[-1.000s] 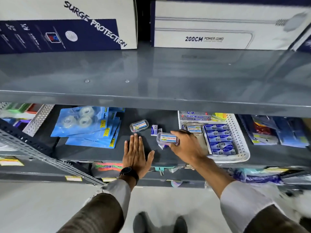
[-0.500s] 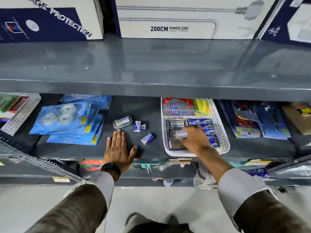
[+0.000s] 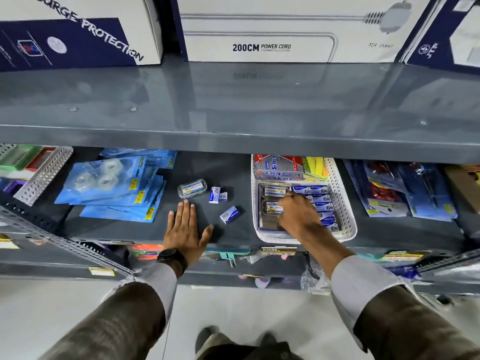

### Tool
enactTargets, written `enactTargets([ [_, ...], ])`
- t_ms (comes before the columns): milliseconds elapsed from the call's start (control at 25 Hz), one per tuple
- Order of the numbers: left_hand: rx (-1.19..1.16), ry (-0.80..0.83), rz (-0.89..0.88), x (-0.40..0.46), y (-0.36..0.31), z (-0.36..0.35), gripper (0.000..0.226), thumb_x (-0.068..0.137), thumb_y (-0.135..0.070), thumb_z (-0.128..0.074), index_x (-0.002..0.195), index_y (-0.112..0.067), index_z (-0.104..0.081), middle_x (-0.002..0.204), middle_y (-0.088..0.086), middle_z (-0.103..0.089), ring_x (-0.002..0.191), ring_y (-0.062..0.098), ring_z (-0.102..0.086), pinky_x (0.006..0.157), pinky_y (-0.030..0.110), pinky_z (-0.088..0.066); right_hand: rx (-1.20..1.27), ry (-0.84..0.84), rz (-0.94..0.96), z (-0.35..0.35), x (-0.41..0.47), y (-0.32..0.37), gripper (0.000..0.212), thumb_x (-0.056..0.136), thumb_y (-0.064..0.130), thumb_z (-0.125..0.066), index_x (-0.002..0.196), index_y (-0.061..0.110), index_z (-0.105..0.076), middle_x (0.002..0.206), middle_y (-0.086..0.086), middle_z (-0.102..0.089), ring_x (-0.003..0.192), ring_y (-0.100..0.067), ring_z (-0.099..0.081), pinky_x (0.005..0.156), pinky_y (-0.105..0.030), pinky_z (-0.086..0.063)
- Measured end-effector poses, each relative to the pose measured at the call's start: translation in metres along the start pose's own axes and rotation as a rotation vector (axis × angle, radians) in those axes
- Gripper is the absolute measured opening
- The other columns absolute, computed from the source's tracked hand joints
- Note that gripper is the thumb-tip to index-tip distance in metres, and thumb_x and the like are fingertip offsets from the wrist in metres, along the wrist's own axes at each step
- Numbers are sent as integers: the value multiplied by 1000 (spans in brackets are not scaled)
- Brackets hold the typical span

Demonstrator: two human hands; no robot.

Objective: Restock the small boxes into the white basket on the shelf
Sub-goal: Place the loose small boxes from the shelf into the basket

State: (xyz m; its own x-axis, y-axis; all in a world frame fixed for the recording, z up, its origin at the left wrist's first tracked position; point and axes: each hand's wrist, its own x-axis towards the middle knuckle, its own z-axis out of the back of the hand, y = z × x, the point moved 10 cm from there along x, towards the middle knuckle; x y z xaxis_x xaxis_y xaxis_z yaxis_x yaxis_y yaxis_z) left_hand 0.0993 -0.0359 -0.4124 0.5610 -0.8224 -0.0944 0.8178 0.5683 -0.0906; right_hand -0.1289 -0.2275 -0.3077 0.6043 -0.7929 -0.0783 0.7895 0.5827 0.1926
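The white basket (image 3: 346,203) stands on the grey middle shelf (image 3: 233,229), right of centre. It holds rows of small blue boxes (image 3: 319,189) and two clear boxes (image 3: 273,190). My right hand (image 3: 298,216) reaches into the basket, fingers curled on the right end of the nearer clear box (image 3: 270,207), which lies flat. My left hand (image 3: 185,227) rests flat on the shelf with fingers apart and holds nothing. Just beyond it lie another clear box (image 3: 192,188) and three small blue-and-white boxes: two together (image 3: 214,195) and one nearer (image 3: 230,214).
Blue tape packs (image 3: 114,188) are piled on the shelf at the left. Hanging blister packs (image 3: 405,193) lie right of the basket. A silver-red carton (image 3: 278,167) and yellow notes (image 3: 315,167) fill the basket's back. Large power-cord cartons (image 3: 259,29) stand on the upper shelf.
My right hand has carried a clear box from the open shelf into the basket and lowered it behind the front rim. One small blue box now lies loose near my left hand.
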Motion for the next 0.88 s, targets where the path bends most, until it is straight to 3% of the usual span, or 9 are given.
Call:
enactTargets([
  [120, -17, 29, 10, -1, 3, 1, 98, 89, -74, 5, 161, -8, 0, 171, 11, 7, 158, 24, 12, 128, 47, 7, 24, -43, 39, 15, 9, 26, 32, 89, 6, -70, 120, 11, -76, 113, -11, -76, 98, -27, -73, 88, -40, -63],
  [240, -12, 61, 2, 1, 3, 0, 103, 84, -77, 14, 161, -9, 3, 171, 12, 8, 158, 25, 12, 128, 48, 7, 46, -74, 223, 25, 26, 80, 33, 95, 18, -67, 127, 15, -73, 128, -6, -71, 111, -27, -70, 98, -38, -56],
  [480, -5, 55, -26, 4, 7, -6, 97, 91, -72, 3, 160, -5, 2, 171, 17, 5, 158, 28, 9, 127, 49, 8, -74, 73, 480, -22, 57, 199, 44, 91, 7, -61, 133, 17, -66, 136, -3, -64, 117, -31, -67, 96, -42, -56],
  [640, -22, 14, -48, 5, 5, -7, 94, 94, -71, -2, 160, -4, 1, 171, 17, 3, 158, 28, 8, 127, 50, 6, -61, 125, 486, -47, 80, 225, 65, 91, 2, -62, 153, 17, -50, 160, -5, -46, 137, -32, -55, 113, -41, -46],
  [720, -16, 8, -55, 5, 5, -8, 94, 94, -71, -2, 161, -5, 2, 171, 17, 5, 158, 28, 8, 127, 51, 5, -49, 142, 485, -57, 88, 230, 63, 89, 2, -67, 149, 17, -55, 156, -8, -51, 136, -33, -56, 113, -39, -46],
  [880, -25, 13, -65, 5, 5, -8, 94, 94, -71, -3, 161, -4, 1, 171, 17, 5, 158, 29, 8, 128, 51, 3, -6, 122, 468, -60, 91, 235, 39, 84, 9, -75, 123, 15, -71, 124, -11, -71, 111, -34, -68, 92, -39, -56],
])
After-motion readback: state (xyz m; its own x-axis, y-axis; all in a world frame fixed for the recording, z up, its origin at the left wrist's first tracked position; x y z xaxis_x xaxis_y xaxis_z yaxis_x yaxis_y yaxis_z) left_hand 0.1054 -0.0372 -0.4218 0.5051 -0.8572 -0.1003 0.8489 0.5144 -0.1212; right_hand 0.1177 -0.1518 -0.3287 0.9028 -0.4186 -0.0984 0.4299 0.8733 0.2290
